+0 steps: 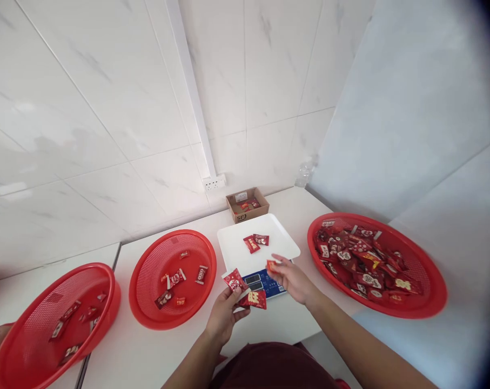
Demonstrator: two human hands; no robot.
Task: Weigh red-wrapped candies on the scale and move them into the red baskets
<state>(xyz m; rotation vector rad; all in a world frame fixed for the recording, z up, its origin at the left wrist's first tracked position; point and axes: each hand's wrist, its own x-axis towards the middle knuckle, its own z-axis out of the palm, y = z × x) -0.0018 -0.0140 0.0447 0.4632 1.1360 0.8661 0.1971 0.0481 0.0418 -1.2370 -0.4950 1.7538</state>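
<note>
My left hand [225, 313] is closed on two red snack packets, one with white lettering [234, 281] and one with a yellow character [256, 299], held in front of the scale's blue panel [274, 287]. Between the fingertips of my right hand [287, 274] is a small orange-red packet [271, 265], over the front edge of the scale's white tray [228, 246]. Two red packets [251, 243] lie touching on that tray. My left hand partly hides the panel's left side.
A large red basket [439, 292] heaped with packets stands at the right. Two red baskets, one nearer [139, 308] and one far left [9, 351], hold several packets each. An open cardboard box [250, 215] with packets sits behind the scale, near a wall socket [214, 183].
</note>
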